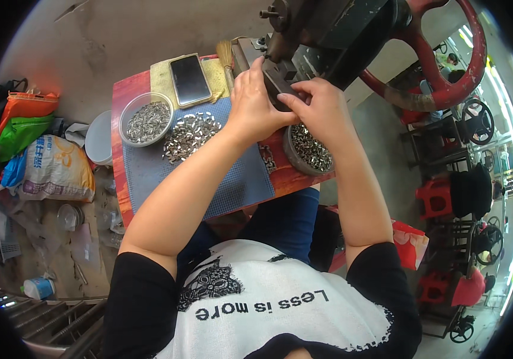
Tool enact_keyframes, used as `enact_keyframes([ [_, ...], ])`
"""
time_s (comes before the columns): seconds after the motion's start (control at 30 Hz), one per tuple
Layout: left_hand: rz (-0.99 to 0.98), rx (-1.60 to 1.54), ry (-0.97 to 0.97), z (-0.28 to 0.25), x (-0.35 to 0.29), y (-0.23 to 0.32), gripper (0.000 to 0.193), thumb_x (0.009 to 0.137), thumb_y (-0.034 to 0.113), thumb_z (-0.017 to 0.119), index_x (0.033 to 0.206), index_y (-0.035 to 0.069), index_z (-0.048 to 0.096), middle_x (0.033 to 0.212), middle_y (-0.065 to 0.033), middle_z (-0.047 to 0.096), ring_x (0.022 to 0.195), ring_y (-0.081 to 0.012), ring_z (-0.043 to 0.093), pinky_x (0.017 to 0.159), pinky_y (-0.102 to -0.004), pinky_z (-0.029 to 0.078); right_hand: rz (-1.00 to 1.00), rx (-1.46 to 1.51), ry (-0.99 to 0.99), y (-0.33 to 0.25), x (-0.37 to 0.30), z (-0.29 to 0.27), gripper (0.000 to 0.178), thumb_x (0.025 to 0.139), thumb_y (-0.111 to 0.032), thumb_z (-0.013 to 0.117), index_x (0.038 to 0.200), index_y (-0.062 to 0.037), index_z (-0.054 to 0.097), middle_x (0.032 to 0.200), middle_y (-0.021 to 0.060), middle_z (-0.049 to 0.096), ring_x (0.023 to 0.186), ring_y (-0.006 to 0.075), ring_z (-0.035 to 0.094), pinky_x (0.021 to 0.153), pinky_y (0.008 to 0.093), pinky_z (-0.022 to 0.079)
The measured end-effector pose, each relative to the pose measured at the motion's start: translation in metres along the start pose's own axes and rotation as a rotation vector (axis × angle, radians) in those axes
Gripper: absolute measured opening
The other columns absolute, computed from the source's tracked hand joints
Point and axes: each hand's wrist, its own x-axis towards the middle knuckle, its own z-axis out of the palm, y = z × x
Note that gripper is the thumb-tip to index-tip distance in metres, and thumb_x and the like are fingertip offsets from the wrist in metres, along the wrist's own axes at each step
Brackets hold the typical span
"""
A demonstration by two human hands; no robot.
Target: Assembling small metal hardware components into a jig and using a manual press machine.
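Observation:
My left hand (252, 106) is up at the black hand press (322, 36), its index finger stretched to the small die under the ram. Its thumb reaches apart toward my right hand; no held part shows. My right hand (322, 110) is closed, thumb and index finger meeting beside the dark metal block of the press; whatever lies between them is too small to make out. Beneath the right hand stands a bowl (309, 154) full of small metal pieces. A loose pile of shiny metal pieces (191, 136) and a clear tub (147, 119) of similar pieces lie left of my left forearm.
A phone (191, 79) rests on a yellow cloth (159, 73) near a straw brush (225, 55). Blue mat (232, 194) covers part of the red table. The red handwheel (445, 96) rises at upper right. Bags (59, 167) and a white bucket (98, 139) stand left; red stools (434, 198) right.

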Motion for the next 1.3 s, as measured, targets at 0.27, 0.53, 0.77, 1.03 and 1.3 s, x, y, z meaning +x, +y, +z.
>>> enact_keyframes([
  [0.27, -0.010, 0.024, -0.008, -0.004, -0.006, 0.009, 0.127, 0.055, 0.045, 0.093, 0.149, -0.006, 0.025, 0.134, -0.0242, 0.049, 0.131, -0.0392, 0.043, 0.112, -0.0465, 0.033, 0.149, 0.129, -0.065, 0.055, 0.023, 0.020, 0.032, 0.096, -0.028, 0.058, 0.103, 0.0021, 0.067, 0.101, 0.0248, 0.068, 0.099, 0.0439, 0.064, 0.084, 0.0468, 0.050],
  [0.53, 0.030, 0.081, 0.024, -0.002, -0.005, 0.011, 0.129, 0.055, 0.040, 0.095, 0.152, -0.002, 0.021, 0.139, -0.0254, 0.043, 0.131, -0.0398, 0.043, 0.111, -0.0465, 0.037, 0.173, 0.090, -0.047, 0.062, 0.024, 0.019, 0.036, 0.095, -0.031, 0.063, 0.107, 0.0023, 0.065, 0.105, 0.0221, 0.068, 0.100, 0.0350, 0.064, 0.088, 0.0422, 0.049],
  [0.77, -0.038, 0.042, -0.018, -0.003, -0.004, 0.015, 0.137, 0.053, 0.042, 0.095, 0.154, -0.002, 0.012, 0.140, -0.0227, 0.042, 0.137, -0.0400, 0.034, 0.117, -0.0487, 0.022, -0.046, -0.327, 1.339, 0.098, -0.007, -0.121, 0.071, 0.079, -0.030, 0.086, 0.124, 0.0090, 0.047, 0.110, 0.0190, 0.058, 0.096, 0.0306, 0.061, 0.087, 0.0405, 0.049],
  [1.03, -0.058, 0.047, -0.038, -0.006, 0.009, 0.000, 0.143, 0.052, 0.045, 0.095, 0.155, -0.002, 0.007, 0.143, -0.0211, 0.042, 0.141, -0.0364, 0.035, 0.121, -0.0543, 0.011, 0.001, -0.352, 0.917, 0.162, 0.003, -0.175, 0.067, 0.080, -0.012, 0.078, 0.134, 0.0053, 0.041, 0.115, 0.0207, 0.061, 0.091, 0.0311, 0.069, 0.081, 0.0404, 0.057],
  [1.3, -0.079, 0.030, -0.189, -0.004, 0.063, -0.032, 0.149, 0.051, 0.052, 0.094, 0.156, -0.006, 0.004, 0.149, -0.0261, 0.042, 0.143, -0.0363, 0.037, 0.123, -0.0532, 0.011, 0.207, 0.296, 0.534, 0.076, 0.045, -0.267, 0.030, 0.086, -0.005, 0.073, 0.110, -0.0005, 0.054, 0.086, 0.0095, 0.063, 0.069, 0.0204, 0.067, 0.065, 0.0329, 0.058],
])
